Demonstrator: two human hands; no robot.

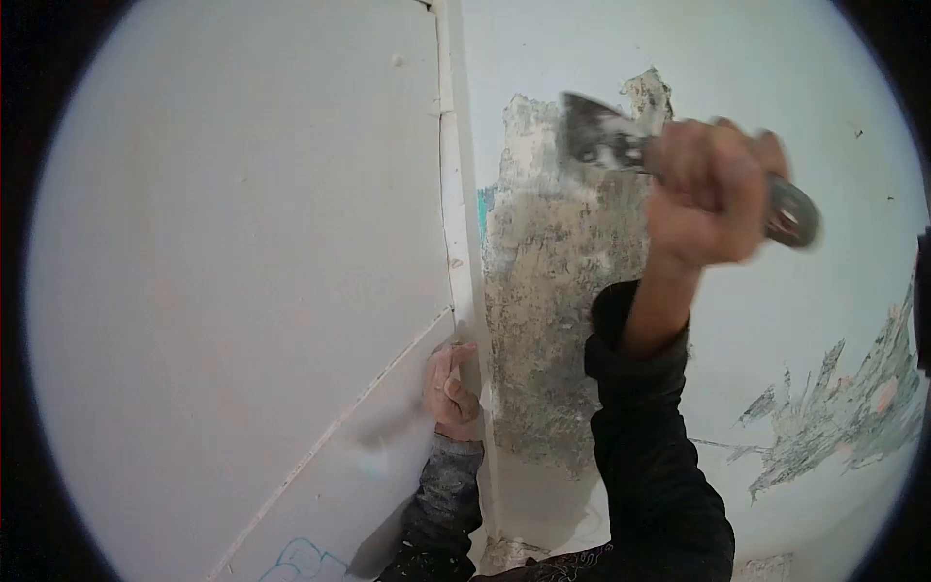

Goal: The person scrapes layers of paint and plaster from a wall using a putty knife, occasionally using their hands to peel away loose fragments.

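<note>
A scraper [606, 136] with a smeared metal blade is in my right hand [713, 189], whose fingers are wrapped round its dark handle. The blade points up and left, over the top of a rough scraped patch [543, 281] on the white wall. Some motion blur softens the hand and tool. Lower and to the left, my left hand [453, 390] is against the pale vertical trim [456, 233] beside the patch. Its fingers are partly bent and spread, and nothing shows in them.
A large smooth panel [242, 194] fills the left side, with a diagonal seam low on it. Blue line drawing [303, 560] shows at the bottom left. Another scraped area [844, 412] lies on the wall at right. A dark object stands at the right edge.
</note>
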